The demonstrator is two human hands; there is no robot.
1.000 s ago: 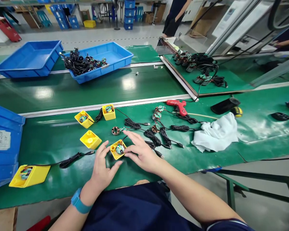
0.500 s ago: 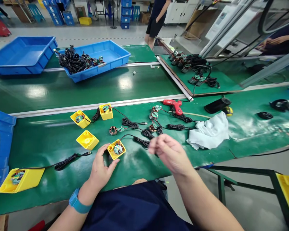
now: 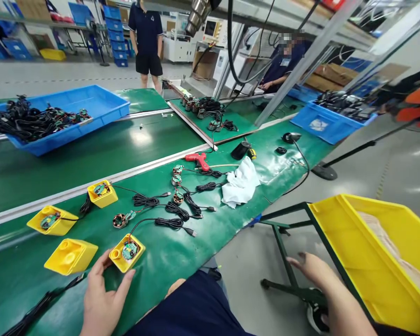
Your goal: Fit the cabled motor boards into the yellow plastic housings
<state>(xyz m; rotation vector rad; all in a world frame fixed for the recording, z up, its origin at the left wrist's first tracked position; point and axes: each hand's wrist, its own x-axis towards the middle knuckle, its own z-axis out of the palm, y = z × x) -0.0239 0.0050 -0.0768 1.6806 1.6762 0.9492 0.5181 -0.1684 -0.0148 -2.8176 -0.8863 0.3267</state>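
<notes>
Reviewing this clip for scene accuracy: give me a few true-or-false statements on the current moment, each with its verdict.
1. The left hand grips the red glue gun. False: it is beside a yellow plastic holder with a circuit board in it; the glue gun lies on the green conveyor belt.
2. The right hand is out past the belt's edge, near a yellow bin. True.
3. Every yellow holder on the belt shows a circuit board. False: one yellow holder shows none.
4. A white cloth lies crumpled on the belt. True.
</notes>
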